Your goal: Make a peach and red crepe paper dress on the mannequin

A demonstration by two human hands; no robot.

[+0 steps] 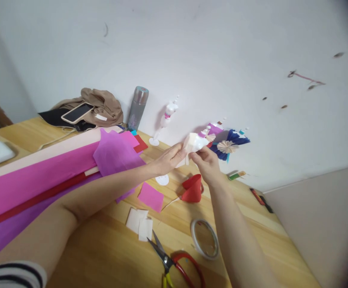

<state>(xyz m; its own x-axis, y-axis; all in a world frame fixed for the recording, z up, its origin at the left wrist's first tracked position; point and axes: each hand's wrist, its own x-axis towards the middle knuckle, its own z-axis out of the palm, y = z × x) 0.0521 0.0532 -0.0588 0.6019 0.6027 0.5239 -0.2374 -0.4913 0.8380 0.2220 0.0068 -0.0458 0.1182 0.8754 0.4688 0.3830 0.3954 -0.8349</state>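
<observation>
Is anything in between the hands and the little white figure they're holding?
Maybe: a pale piece, perhaps paper, is on the lower end of the white figure, against the left hand. Nothing visible blocks the right hand.

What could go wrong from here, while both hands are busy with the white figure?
The cream paper on the white figure might crease or tear if the left hand and right hand grip too hard. The scissors lie with their blades open, so a lowered hand could get nicked. The blue dress appears close to the right hand and might get bumped.
</observation>
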